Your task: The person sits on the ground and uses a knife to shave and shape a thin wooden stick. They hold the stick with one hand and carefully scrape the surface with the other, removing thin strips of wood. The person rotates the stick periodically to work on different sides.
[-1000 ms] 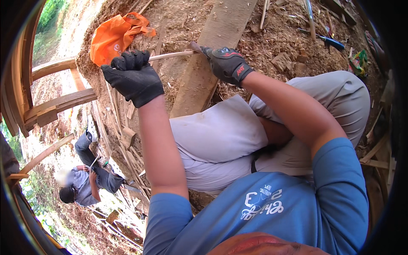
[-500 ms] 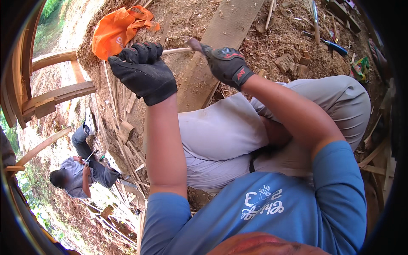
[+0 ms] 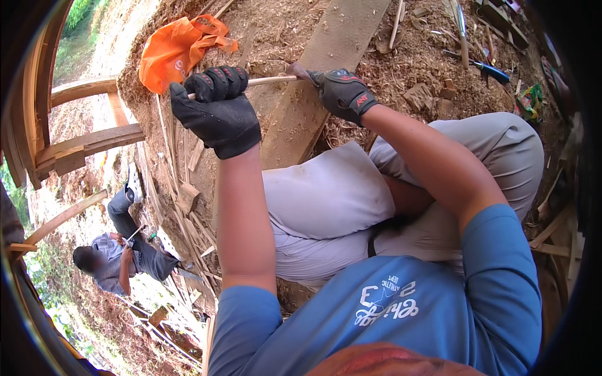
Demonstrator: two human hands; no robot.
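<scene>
A thin, pale wooden stick (image 3: 273, 80) runs sideways between my two gloved hands. My left hand (image 3: 216, 111), in a black work glove, is closed in a fist around it, and a short end sticks out past the thumb. At the stick's right end, my right hand (image 3: 343, 95), in a black glove with red marks, pinches a small brown sheet-like piece (image 3: 298, 70) against it. What that piece is made of cannot be made out. Below both hands lies a wide wooden plank (image 3: 342, 37) dusted with shavings.
An orange bag (image 3: 166, 56) lies beyond my left hand. Shavings cover the ground. A blue-handled tool (image 3: 492, 72) and wood scraps (image 3: 419, 97) lie at the far right. At left, another person (image 3: 119, 257) sits working near a curved wooden frame (image 3: 88, 145) and loose strips.
My right hand and the brown piece have slid right, away from my left hand, so more of the stick shows between them. My left hand has shifted slightly right.
</scene>
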